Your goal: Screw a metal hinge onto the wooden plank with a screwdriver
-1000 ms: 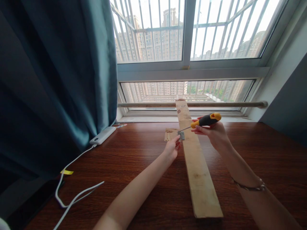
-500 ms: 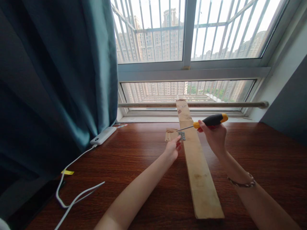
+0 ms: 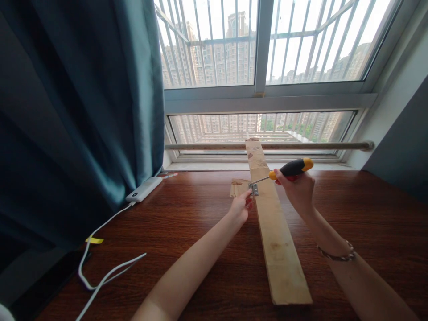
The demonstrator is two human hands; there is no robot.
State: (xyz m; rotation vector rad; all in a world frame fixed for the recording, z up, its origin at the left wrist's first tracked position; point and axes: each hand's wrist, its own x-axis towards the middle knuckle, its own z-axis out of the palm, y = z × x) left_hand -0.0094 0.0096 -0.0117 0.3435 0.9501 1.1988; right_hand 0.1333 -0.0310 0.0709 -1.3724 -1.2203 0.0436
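My right hand [image 3: 299,191] grips a black and yellow screwdriver [image 3: 294,167], its fingers closed near the front of the handle. The shaft slants left, and its tip lies at the upper left of a small metal hinge [image 3: 255,190]. My left hand [image 3: 241,207] is closed at the hinge's lower left, thumb on the metal and the other fingers curled below. The hinge spans the joint between a short wooden block [image 3: 235,189] and a long wooden board [image 3: 279,240]. Whether a screw sits under the tip is too small to tell.
The boards lie on a dark brown wooden tabletop [image 3: 187,214]. At left are a white power bank [image 3: 144,189], its white cable [image 3: 100,283] and a yellow scrap [image 3: 96,240], beside a blue curtain [image 3: 140,89]. A rail [image 3: 314,146] crosses before the window.
The screwdriver has shifted slightly, its tip moving right and a little down from over the block onto the hinge's upper left. My left hand and the boards stay practically still.
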